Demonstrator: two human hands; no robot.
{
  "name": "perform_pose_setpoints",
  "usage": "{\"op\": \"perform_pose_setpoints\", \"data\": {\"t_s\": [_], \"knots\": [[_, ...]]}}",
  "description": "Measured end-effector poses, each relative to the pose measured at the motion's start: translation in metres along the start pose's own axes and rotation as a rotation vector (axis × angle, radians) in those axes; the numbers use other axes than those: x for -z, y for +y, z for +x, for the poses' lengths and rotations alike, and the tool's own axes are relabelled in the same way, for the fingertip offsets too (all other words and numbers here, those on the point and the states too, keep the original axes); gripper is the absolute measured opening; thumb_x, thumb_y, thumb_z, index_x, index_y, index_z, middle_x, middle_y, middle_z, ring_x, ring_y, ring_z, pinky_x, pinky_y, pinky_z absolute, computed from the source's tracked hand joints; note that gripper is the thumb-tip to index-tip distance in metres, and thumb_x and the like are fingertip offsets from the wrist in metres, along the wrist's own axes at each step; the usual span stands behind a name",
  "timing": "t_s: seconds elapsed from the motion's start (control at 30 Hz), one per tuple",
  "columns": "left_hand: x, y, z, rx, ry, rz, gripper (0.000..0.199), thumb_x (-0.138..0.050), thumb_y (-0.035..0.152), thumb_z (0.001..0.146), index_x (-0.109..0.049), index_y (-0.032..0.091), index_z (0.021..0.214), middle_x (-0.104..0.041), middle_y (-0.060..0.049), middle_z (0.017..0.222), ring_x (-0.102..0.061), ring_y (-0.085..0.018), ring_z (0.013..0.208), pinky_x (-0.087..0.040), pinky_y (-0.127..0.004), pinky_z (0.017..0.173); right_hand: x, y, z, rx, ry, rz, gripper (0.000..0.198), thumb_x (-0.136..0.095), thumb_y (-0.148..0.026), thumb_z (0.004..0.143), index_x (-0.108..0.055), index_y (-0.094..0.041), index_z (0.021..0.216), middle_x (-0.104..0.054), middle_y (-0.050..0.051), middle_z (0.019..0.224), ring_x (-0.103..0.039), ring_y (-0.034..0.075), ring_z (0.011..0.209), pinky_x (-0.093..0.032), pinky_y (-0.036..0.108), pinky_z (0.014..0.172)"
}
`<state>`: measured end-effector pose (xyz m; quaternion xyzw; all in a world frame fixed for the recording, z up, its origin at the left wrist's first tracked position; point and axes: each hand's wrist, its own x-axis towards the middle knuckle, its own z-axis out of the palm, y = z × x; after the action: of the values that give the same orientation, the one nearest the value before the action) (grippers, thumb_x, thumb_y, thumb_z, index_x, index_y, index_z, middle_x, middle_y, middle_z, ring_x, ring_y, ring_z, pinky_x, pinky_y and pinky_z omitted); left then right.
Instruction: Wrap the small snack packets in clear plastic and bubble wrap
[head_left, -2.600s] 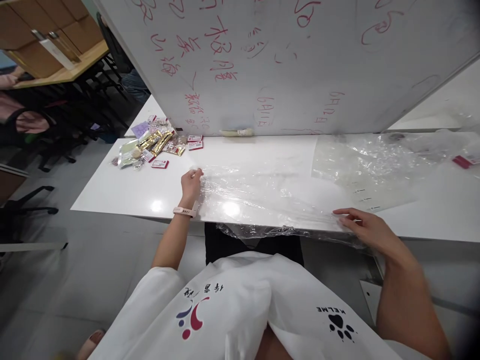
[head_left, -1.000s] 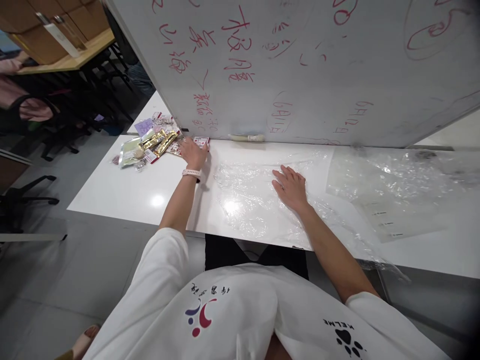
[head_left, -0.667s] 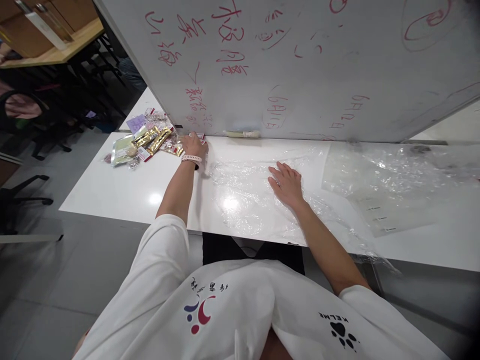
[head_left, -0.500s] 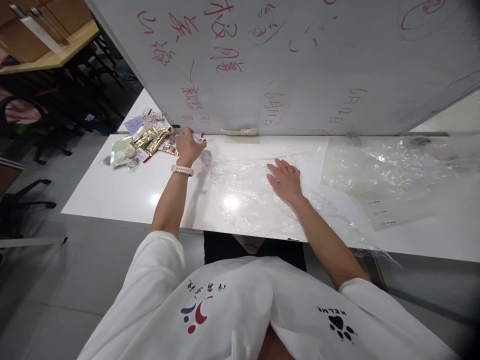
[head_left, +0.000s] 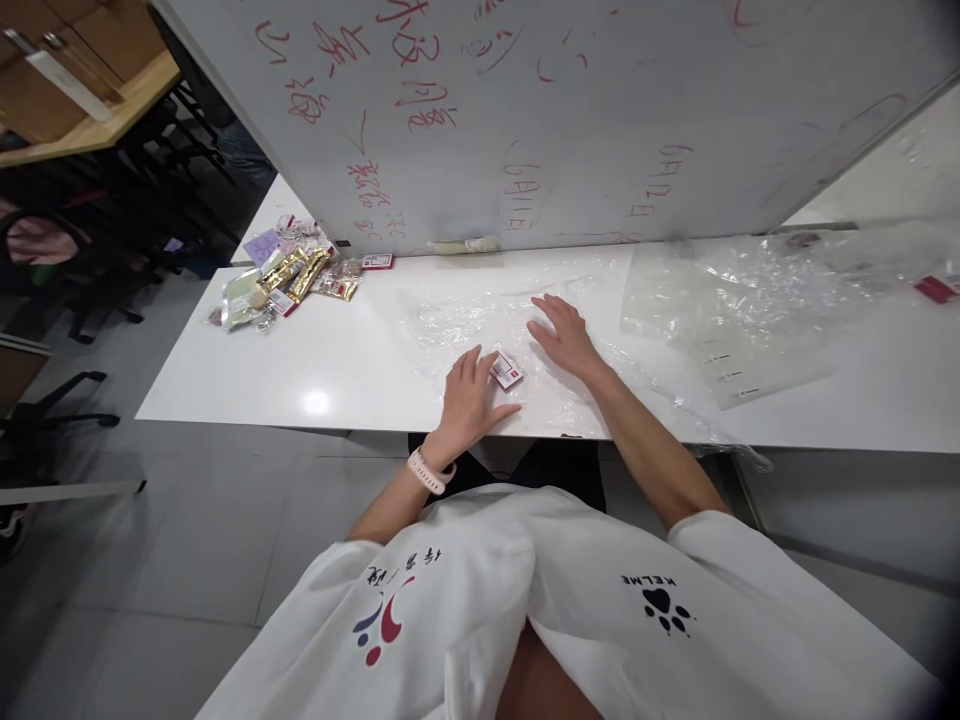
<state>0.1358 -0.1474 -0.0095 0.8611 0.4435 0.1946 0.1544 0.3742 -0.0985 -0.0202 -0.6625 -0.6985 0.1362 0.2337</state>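
Note:
A small red-and-white packet (head_left: 508,373) lies on a thin clear plastic bag (head_left: 469,318) spread over the white table. My left hand (head_left: 469,405) is beside the packet, its index fingertip at the packet's left edge and its thumb held apart. The fingers are spread rather than closed round it. To the right, my right hand (head_left: 568,338) rests on the plastic with fingers stretched out and nothing in them. A heap of snack packets (head_left: 289,275), some gold and some silvery green, sits at the table's left. Near it another red-and-white packet (head_left: 377,261) lies by the whiteboard.
A whiteboard (head_left: 480,130) with red writing stands along the table's back edge, a pale tube-like item (head_left: 463,246) at its foot. More crumpled clear plastic bags (head_left: 750,290) cover the right side. A red item (head_left: 936,289) shows at the far right.
My left hand has moved from the snack heap right and toward me onto the plastic, where a red-and-white packet now lies. My right hand stays on the plastic. The view has shifted slightly.

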Motion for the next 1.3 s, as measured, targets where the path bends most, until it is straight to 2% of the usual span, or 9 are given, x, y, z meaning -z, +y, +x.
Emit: {"op": "perform_pose_setpoints", "data": {"t_s": [0.17,0.27,0.47,0.63,0.77,0.93,1.03,1.13,1.3], "knots": [[0.021,-0.037,-0.07,-0.044,-0.083,0.047,0.058,-0.066,0.03,0.089,-0.046,0.034,0.143,-0.048,-0.01,0.152,-0.04,-0.034,0.143,-0.034,-0.06,0.116,0.022,-0.009,-0.102,0.29,-0.187,0.049,0.067,-0.053,-0.063,0.093,-0.042,-0.033,0.152,-0.043,0.007,0.156,-0.038,0.032,0.143,-0.032,0.053,0.114],[0.023,-0.049,-0.08,-0.018,-0.028,0.022,0.037,-0.06,0.028,0.093,-0.06,0.035,0.129,-0.06,-0.007,0.14,-0.051,-0.031,0.132,-0.043,-0.057,0.109,0.008,-0.011,-0.148,0.259,-0.083,0.053,0.051,-0.052,-0.049,0.098,-0.051,-0.03,0.145,-0.055,0.008,0.145,-0.049,0.029,0.132,-0.039,0.049,0.109],[0.039,-0.049,-0.054,-0.036,-0.039,-0.097,0.021,-0.055,0.037,0.097,-0.073,0.027,0.088,-0.07,-0.008,0.105,-0.06,-0.024,0.101,-0.054,-0.039,0.082,-0.008,-0.022,-0.152,0.172,0.09,0.121,0.03,-0.047,-0.039,0.102,-0.072,-0.026,0.09,-0.072,0.005,0.111,-0.061,0.023,0.108,-0.045,0.042,0.093],[0.054,-0.031,-0.017,0.099,0.171,0.084,0.036,-0.045,0.045,0.102,-0.073,0.026,0.088,-0.068,-0.006,0.08,-0.058,-0.015,0.067,-0.037,-0.028,0.056,0.002,-0.027,-0.137,0.1,0.095,0.096,0.039,-0.038,-0.04,0.104,-0.068,-0.024,0.086,-0.072,0.004,0.09,-0.063,0.021,0.087,-0.046,0.038,0.084],[0.038,-0.005,0.046,0.06,0.266,0.038,0.039,-0.041,0.049,0.103,-0.071,0.025,0.094,-0.07,-0.003,0.072,-0.056,-0.013,0.058,-0.031,-0.026,0.054,0.004,-0.021,-0.132,-0.06,0.208,0.016,0.043,-0.035,-0.047,0.104,-0.068,-0.024,0.088,-0.071,0.005,0.084,-0.062,0.022,0.079,-0.046,0.037,0.08],[0.007,-0.003,0.104,-0.019,-0.098,-0.133,0.018,-0.046,0.022,0.098,-0.064,0.02,0.103,-0.074,-0.006,0.08,-0.064,-0.017,0.067,-0.042,-0.029,0.062,0.01,-0.012,-0.139,-0.262,0.304,-0.161,0.035,-0.042,-0.041,0.101,-0.071,-0.022,0.095,-0.071,0.009,0.084,-0.062,0.028,0.082,-0.045,0.044,0.081],[0.01,-0.02,0.103,-0.105,-0.346,-0.36,0.032,-0.049,0.015,0.09,-0.053,0.02,0.121,-0.074,-0.01,0.109,-0.067,-0.019,0.087,-0.049,-0.031,0.073,0.019,-0.022,-0.143,-0.291,0.398,-0.291,0.036,-0.041,-0.036,0.101,-0.071,-0.02,0.113,-0.07,0.015,0.106,-0.06,0.035,0.1,-0.044,0.05,0.084],[0.024,-0.035,0.092,-0.202,-0.473,-0.41,0.045,-0.058,0.014,0.079,-0.052,0.02,0.123,-0.067,-0.011,0.121,-0.064,-0.022,0.1,-0.051,-0.036,0.084,0.018,-0.045,-0.136,-0.16,0.386,-0.188,0.038,-0.037,-0.033,0.103,-0.069,-0.022,0.121,-0.067,0.014,0.116,-0.058,0.032,0.109,-0.046,0.049,0.093],[0.027,-0.041,0.069,-0.231,-0.43,-0.271,0.046,-0.063,0.014,0.076,-0.054,0.019,0.121,-0.062,-0.009,0.113,-0.057,-0.025,0.106,-0.05,-0.038,0.087,-0.012,-0.061,-0.109,0.153,0.069,0.04,0.05,-0.045,-0.043,0.101,-0.047,-0.026,0.148,-0.046,0.007,0.153,-0.045,0.028,0.134,-0.044,0.046,0.108]]}}
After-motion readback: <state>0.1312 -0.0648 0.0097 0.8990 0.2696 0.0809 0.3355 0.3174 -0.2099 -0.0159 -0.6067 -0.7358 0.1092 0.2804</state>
